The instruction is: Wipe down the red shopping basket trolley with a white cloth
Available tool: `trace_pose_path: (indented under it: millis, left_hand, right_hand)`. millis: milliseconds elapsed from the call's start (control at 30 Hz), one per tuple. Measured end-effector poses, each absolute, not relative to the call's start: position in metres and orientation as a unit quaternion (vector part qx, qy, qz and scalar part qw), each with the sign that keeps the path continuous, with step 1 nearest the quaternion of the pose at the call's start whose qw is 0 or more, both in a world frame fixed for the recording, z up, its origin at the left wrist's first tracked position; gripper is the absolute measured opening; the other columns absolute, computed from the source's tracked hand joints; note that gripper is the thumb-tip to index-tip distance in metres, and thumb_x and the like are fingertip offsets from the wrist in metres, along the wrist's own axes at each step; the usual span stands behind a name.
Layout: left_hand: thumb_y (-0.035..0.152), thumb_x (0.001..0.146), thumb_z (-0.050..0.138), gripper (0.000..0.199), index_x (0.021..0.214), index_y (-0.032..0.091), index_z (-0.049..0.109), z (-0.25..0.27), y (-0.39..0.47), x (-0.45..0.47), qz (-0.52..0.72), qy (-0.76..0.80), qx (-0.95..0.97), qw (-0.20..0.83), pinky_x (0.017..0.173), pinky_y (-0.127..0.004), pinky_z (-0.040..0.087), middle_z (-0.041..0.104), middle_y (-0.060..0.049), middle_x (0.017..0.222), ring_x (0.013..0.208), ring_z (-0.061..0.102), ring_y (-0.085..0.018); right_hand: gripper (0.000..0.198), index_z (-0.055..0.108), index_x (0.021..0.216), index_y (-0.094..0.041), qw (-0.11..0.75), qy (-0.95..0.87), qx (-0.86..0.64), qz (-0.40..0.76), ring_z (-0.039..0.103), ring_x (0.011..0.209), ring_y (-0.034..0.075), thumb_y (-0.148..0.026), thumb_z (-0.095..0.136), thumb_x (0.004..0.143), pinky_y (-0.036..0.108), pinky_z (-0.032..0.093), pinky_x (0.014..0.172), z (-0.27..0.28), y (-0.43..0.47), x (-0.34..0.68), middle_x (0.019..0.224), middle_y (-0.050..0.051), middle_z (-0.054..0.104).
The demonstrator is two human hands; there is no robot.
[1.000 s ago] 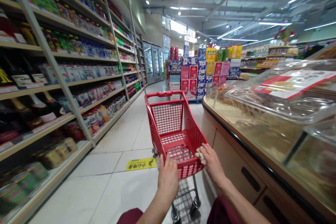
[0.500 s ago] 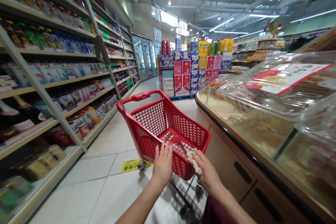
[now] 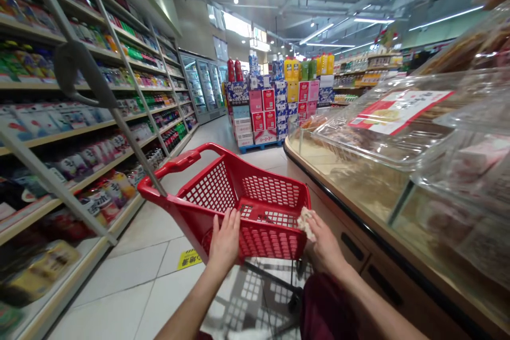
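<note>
A red plastic shopping cart (image 3: pixel 255 196) stands before me, turned with its handle to the far left. My left hand (image 3: pixel 225 236) lies on the near side rim with its fingers stretched out, holding nothing. At the cart's right end, my right hand (image 3: pixel 324 241) presses a crumpled whitish cloth (image 3: pixel 306 224) against the red rim. The basket looks bare inside. A grey pole with a dark holder (image 3: pixel 82 71) rises from the cart's handle end.
Drink shelves (image 3: pixel 131 85) line the left. To the right runs a display counter (image 3: pixel 358 207) with clear food boxes (image 3: pixel 382 122). Stacked cartons (image 3: pixel 265 111) stand on a blue pallet ahead. A yellow floor sign (image 3: pixel 189 259) lies beside the cart.
The cart has turned, its handle end swinging left and nearer. My right hand with the cloth has moved slightly right and up; my left hand has shifted left along the rim.
</note>
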State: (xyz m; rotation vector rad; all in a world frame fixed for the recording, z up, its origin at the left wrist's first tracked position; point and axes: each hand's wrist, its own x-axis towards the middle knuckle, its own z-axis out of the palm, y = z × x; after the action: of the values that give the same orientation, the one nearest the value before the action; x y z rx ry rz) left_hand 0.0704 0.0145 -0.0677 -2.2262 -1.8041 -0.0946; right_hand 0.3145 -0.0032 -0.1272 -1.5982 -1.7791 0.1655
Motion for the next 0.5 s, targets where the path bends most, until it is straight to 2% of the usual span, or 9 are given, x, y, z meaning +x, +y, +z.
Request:
trace_pose_path:
  millis: [167, 333, 400, 500]
  left_hand:
    - [0.02, 0.074, 0.035, 0.056, 0.128, 0.006, 0.032, -0.068, 0.007, 0.076, -0.021, -0.632, -0.76, 0.15, 0.105, -0.047, 0.012, 0.035, -0.014, 0.135, 0.127, 0.022, -0.029]
    - [0.022, 0.074, 0.036, 0.058, 0.13, 0.011, 0.029, -0.066, -0.003, 0.082, -0.034, -0.618, -0.777, 0.116, 0.105, -0.049, 0.01, 0.031, -0.009, 0.137, 0.128, 0.02, -0.026]
    - [0.022, 0.074, 0.036, 0.059, 0.131, 0.01, 0.028, -0.064, -0.004, 0.083, -0.031, -0.623, -0.774, 0.109, 0.105, -0.048, 0.01, 0.031, -0.01, 0.138, 0.128, 0.02, -0.027]
    - [0.022, 0.075, 0.035, 0.058, 0.131, 0.01, 0.027, -0.063, -0.006, 0.088, -0.024, -0.634, -0.766, 0.105, 0.105, -0.048, 0.011, 0.031, -0.011, 0.138, 0.129, 0.019, -0.027]
  right_hand:
    - [0.059, 0.051, 0.118, -0.015, 0.439, -0.697, -0.561, 0.076, 0.033, 0.123, 0.022, -0.002, 0.042, 0.062, 0.043, 0.027, 0.101, -0.126, -0.006, 0.286, 0.13, 0.011, 0.042]
    - [0.042, 0.058, 0.11, -0.016, 0.515, -0.642, -0.53, 0.204, 0.051, 0.108, 0.021, -0.015, 0.041, 0.072, 0.036, 0.04, 0.091, -0.101, -0.004, 0.303, 0.116, 0.009, 0.056]
    - [0.036, 0.06, 0.106, -0.016, 0.508, -0.609, -0.568, 0.222, 0.056, 0.098, 0.021, -0.022, 0.041, 0.075, 0.033, 0.045, 0.084, -0.098, -0.002, 0.325, 0.104, 0.007, 0.063]
    - [0.033, 0.065, 0.094, -0.016, 0.439, -0.618, -0.639, 0.132, 0.058, 0.094, 0.023, -0.024, 0.04, 0.075, 0.032, 0.045, 0.08, -0.104, 0.006, 0.346, 0.094, 0.008, 0.065]
